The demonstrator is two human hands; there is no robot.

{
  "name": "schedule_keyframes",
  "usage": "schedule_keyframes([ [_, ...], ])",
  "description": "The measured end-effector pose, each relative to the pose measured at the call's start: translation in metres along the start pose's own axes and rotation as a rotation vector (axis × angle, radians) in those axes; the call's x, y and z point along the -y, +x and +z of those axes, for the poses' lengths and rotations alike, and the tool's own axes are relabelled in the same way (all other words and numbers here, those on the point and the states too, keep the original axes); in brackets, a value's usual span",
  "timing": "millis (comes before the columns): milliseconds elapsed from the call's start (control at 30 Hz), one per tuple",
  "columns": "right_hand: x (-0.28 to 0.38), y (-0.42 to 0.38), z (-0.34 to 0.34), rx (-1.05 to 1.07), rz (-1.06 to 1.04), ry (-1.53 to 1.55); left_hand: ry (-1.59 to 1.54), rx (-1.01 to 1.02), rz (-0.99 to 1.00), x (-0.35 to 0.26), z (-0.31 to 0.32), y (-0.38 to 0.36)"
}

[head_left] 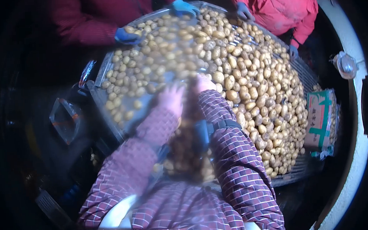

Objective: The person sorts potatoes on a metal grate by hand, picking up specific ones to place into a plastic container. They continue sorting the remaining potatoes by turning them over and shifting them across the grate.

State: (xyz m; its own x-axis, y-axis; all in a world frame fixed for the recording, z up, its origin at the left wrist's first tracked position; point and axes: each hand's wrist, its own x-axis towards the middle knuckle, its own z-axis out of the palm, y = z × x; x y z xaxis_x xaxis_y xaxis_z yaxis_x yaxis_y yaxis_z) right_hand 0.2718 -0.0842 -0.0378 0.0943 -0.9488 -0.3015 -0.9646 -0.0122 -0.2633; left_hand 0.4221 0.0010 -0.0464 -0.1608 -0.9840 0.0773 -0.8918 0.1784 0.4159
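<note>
A large heap of potatoes [253, 78] covers the sorting table in front of me. My left hand [172, 100] is over the table's middle, fingers stretched forward and apart, blurred by haze. I see nothing held in it. Close by on the right, my right hand [204, 82] reaches to the edge of the heap and touches or nearly touches potatoes there. Its fingers are smeared and partly hidden, so what it holds does not show. Between my forearms, more potatoes [181, 165] lie in a dark, blurred area near my body.
Two people in red jackets stand across the table; a blue glove [127, 36] and a light blue glove [184, 8] rest at its far edge. A printed carton [318, 118] stands at right, beside a curved pale rail [356, 105]. A clear plastic bag [66, 121] is at left.
</note>
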Motion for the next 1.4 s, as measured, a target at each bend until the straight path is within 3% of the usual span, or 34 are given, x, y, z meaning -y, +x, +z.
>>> schedule_keyframes([
  [100,0.001,0.002,0.009,-0.018,0.054,-0.095,0.054,0.323,-0.191,-0.005,0.023,0.034],
  [233,0.006,-0.002,0.022,-0.035,0.117,-0.026,0.125,0.226,-0.197,-0.006,0.02,0.029],
  [333,-0.004,-0.002,0.002,0.131,0.075,0.073,-0.007,0.228,-0.072,0.003,0.002,0.03],
  [367,-0.018,0.0,0.01,0.087,0.059,0.167,-0.1,0.148,-0.064,0.006,0.004,0.028],
  [433,-0.036,-0.016,0.007,-0.009,0.112,0.691,-0.293,-0.012,-0.056,0.004,0.013,0.016],
  [533,-0.025,-0.068,-0.013,-0.188,0.154,1.363,-1.261,-0.119,-0.179,-0.026,0.012,-0.012],
  [600,-0.011,-0.093,-0.025,-0.158,0.143,1.674,-1.909,0.012,-0.457,-0.03,0.05,-0.028],
  [633,-0.008,-0.099,-0.015,-0.225,0.114,1.412,-2.233,0.093,-0.597,-0.039,0.049,-0.031],
  [667,-0.005,-0.104,-0.006,-0.288,0.084,1.147,-1.912,-0.077,-0.755,-0.061,0.05,-0.031],
  [700,0.017,-0.118,0.002,-0.43,-0.212,0.746,-1.579,-0.234,-0.882,-0.093,0.022,-0.028],
  [733,0.038,-0.129,0.006,-0.551,-0.492,0.328,-1.375,-0.355,-0.866,-0.099,0.01,-0.031],
  [800,0.062,-0.146,-0.012,-0.132,-0.384,0.371,-1.064,-0.546,-0.759,-0.091,-0.006,-0.047],
  [867,0.067,-0.158,-0.005,-0.039,-0.493,0.33,-0.866,-0.713,-0.556,-0.047,-0.021,-0.08],
  [933,0.069,-0.164,0.016,0.031,-0.647,0.446,-1.317,-0.68,-0.495,0.008,-0.025,-0.111],
  [1000,0.089,-0.172,0.015,0.173,-0.604,0.639,-2.416,-0.292,-0.42,0.084,-0.011,-0.138],
  [1067,0.099,-0.18,0.015,0.277,-0.5,0.751,-2.468,-0.447,-0.423,0.123,-0.071,-0.154],
  [1100,0.103,-0.188,0.01,0.277,-0.462,0.768,-2.429,-0.679,-0.273,0.139,-0.088,-0.164],
  [1133,0.097,-0.192,0.012,0.26,-0.479,0.743,-2.331,-0.67,0.107,0.167,-0.115,-0.17],
  [1167,0.086,-0.194,0.013,0.239,-0.494,0.718,-2.372,-0.815,-0.36,0.182,-0.15,-0.184],
  [1200,0.073,-0.196,0.016,0.214,-0.505,0.692,-2.473,-0.692,0.07,0.219,-0.16,-0.194],
  [1233,0.06,-0.2,0.019,0.171,-0.477,0.709,-2.301,-0.93,-0.106,0.25,-0.172,-0.207],
  [1267,0.044,-0.206,0.021,0.123,-0.441,0.724,-2.301,-0.888,-0.033,0.299,-0.176,-0.226],
  [1300,0.025,-0.214,0.025,0.065,-0.397,0.739,-2.188,-1.278,-0.331,0.337,-0.176,-0.236],
  [1367,-0.018,-0.233,0.038,-0.047,-0.208,0.703,-1.79,-1.283,-1.261,0.421,-0.175,-0.26],
  [1400,-0.033,-0.242,0.041,-0.106,-0.146,0.697,-1.51,-1.201,-1.534,0.434,-0.177,-0.269],
])
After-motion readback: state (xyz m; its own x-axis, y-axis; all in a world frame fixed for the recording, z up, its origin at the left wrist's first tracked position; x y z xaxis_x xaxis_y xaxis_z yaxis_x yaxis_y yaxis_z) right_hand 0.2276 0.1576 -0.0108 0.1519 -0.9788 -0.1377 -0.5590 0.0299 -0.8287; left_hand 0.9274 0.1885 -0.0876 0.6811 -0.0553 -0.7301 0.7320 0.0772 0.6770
